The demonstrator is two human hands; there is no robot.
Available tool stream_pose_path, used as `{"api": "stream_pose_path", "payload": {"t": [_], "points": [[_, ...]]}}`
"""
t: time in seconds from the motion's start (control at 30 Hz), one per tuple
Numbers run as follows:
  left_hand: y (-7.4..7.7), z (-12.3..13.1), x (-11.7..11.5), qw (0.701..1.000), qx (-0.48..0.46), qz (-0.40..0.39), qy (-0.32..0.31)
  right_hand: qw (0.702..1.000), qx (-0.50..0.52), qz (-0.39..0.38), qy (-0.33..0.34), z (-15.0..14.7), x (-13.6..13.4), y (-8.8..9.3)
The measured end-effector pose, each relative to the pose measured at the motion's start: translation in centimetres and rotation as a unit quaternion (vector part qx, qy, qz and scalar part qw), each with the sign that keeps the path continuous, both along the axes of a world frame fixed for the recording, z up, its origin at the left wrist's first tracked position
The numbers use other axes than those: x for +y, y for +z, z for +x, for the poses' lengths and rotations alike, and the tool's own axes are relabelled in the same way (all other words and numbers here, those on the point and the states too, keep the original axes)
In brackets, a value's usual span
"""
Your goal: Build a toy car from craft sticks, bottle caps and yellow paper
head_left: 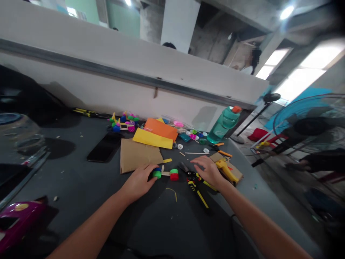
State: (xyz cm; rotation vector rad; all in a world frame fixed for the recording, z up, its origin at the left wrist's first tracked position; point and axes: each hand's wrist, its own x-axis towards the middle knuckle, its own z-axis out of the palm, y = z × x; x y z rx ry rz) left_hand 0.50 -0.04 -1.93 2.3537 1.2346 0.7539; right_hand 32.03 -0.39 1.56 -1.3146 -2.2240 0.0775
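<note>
My left hand (140, 182) pinches the green-and-blue end of a small toy car (165, 173). The car has bottle-cap wheels, red and green at its other end, joined by a pale stick frame. My right hand (208, 170) hovers over or beside black-and-yellow pliers (198, 192), its fingers apart and nothing visible in them. The pliers' jaws point away from me. Right of that hand, a yellow glue gun (226, 170) lies on a piece of cardboard (238, 174). A thin yellow strip (172, 191) rests on the dark table near the car.
Behind my left hand are a cardboard sheet (141, 156), yellow paper (152, 138), orange paper (161, 128) and a phone (104, 147). Several cap-wheeled toys (124, 123) sit along the wall. A teal bottle (223, 124) stands back right; a fan (309, 126) is beyond the table edge.
</note>
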Motion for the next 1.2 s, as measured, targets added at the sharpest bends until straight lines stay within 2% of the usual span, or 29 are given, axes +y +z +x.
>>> {"api": "stream_pose_path", "payload": {"t": [0.13, 0.23, 0.5, 0.57, 0.63, 0.73, 0.83, 0.93, 1.0, 1.03, 1.1, 1.2], "points": [[-0.1, 0.1, 0.2, 1.0, 0.008, -0.018, 0.012, 0.999, -0.044, -0.009, -0.011, 1.7, -1.2, 0.1], [0.1, 0.2, 0.2, 0.999, 0.013, -0.028, 0.025, 0.997, -0.041, -0.013, -0.063, 2.9, -0.7, 0.7], [0.2, 0.1, 0.1, 0.999, 0.009, -0.036, 0.03, 0.964, 0.019, -0.044, -0.26, 6.7, 3.5, 2.8], [0.0, 0.1, 0.2, 0.999, 0.007, -0.035, 0.027, 0.955, 0.035, -0.054, -0.288, 7.4, 5.0, 3.1], [-0.1, 0.1, 0.3, 0.999, 0.006, -0.031, 0.022, 0.954, 0.048, -0.076, -0.287, 7.4, 6.7, 3.1], [0.0, 0.1, 0.5, 1.0, 0.003, -0.019, 0.02, 0.965, 0.054, -0.114, -0.231, 5.6, 8.5, 3.0], [0.4, -0.1, 0.3, 1.0, -0.013, -0.003, 0.009, 0.978, 0.047, -0.121, -0.161, 1.8, 8.0, 3.3], [1.3, -0.4, -0.6, 0.997, -0.069, 0.042, -0.001, 0.993, 0.032, -0.075, -0.091, -2.8, 4.3, 4.1], [2.3, -0.4, -1.8, 0.986, -0.146, 0.081, 0.012, 0.997, -0.036, 0.018, 0.061, -5.8, 0.8, 4.7], [2.9, -0.2, -2.5, 0.976, -0.196, 0.091, 0.018, 0.986, -0.069, 0.035, 0.145, -7.2, -1.0, 4.9], [4.1, 0.3, -4.0, 0.964, -0.262, 0.029, -0.024, 0.947, -0.125, 0.029, 0.294, -9.7, -3.9, 5.2], [5.3, 1.2, -5.6, 0.951, -0.238, -0.128, -0.149, 0.904, -0.199, 0.008, 0.378, -12.3, -6.1, 5.6]]}}
